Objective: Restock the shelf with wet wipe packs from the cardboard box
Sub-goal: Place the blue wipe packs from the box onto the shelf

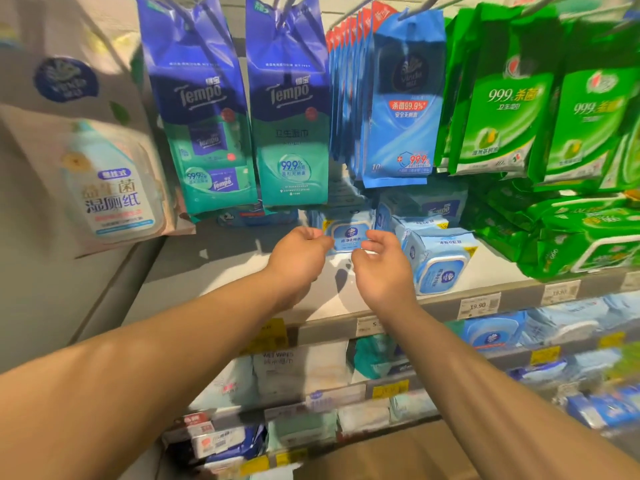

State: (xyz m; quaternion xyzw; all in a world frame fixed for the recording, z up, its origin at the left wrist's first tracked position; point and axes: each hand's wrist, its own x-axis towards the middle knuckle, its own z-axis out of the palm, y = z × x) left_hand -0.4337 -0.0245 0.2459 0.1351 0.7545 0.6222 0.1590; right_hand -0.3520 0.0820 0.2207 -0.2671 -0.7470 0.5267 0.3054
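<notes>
Brown cardboard box (391, 452), cut off at the bottom edge, sits below two bare forearms. Left hand (299, 252) and right hand (379, 263) pinch one pale blue wipe pack (348, 233), partly hidden, above the shelf (221, 271).

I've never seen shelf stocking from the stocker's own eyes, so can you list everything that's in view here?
Tempo packs: two, dark blue and teal, hanging upper left.
Blue hanging packs: a row, count unclear, hanging at centre.
Green hanging packs: several, hanging upper right.
Light blue wet wipe pack: one, standing on the shelf between the hands.
Other light blue packs: several, on the shelf just right of it.
Green packs: a pile, shelf right end.
Beige poster: one, left wall.
Price tags: several, white and yellow, on shelf edges.
Lower shelves' packs: many, blurred.
Left hand: fingers curled at the pack's left edge.
Right hand: fingers curled at its right edge.
</notes>
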